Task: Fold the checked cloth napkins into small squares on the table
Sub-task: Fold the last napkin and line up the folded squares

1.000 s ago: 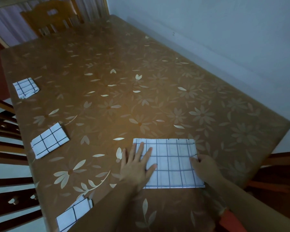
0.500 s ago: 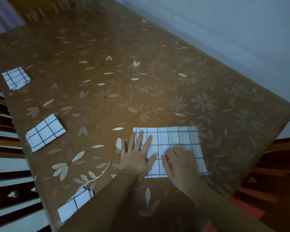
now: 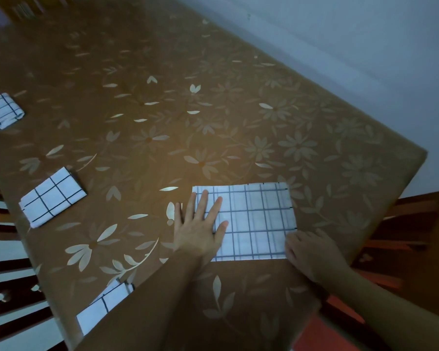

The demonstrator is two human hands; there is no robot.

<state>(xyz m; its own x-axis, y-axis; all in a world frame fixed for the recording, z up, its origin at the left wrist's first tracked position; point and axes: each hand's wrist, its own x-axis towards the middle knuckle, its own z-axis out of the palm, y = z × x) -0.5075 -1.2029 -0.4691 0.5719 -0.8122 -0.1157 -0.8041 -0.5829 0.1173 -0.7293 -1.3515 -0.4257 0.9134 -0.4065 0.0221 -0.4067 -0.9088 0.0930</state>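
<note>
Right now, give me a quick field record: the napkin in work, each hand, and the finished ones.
napkin in work: flat rectangle near the table's near edge
left hand: flat, fingers spread, on its left end
right hand: at its near right corner
folded napkins: three along the left edge, far, middle, near partly behind the left forearm

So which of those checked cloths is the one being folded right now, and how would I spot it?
Start at the brown flowered table and follow its near edge toward the right corner. The napkin being folded lies there, with the left hand flat on it and the right hand at its corner. It is a wide rectangle; the others are small folded squares.
</note>
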